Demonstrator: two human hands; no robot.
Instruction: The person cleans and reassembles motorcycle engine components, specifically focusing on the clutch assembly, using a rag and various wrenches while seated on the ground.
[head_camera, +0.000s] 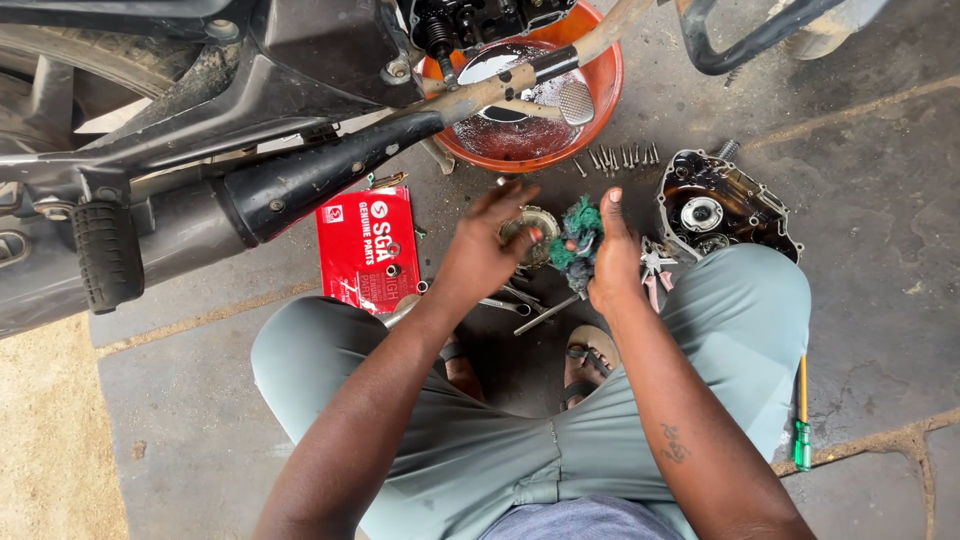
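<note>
Round toothed metal disc (528, 232), frayed green rag (575, 243)

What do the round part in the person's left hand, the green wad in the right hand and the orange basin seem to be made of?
The round toothed part looks like dull, oily metal: grey-brass sheen and cut edges. The green tangled wad looks like cloth or thread waste: frayed, matted strands. The round orange basin is probably plastic: uniform bright colour and a smooth rim, holding dark liquid.
</note>
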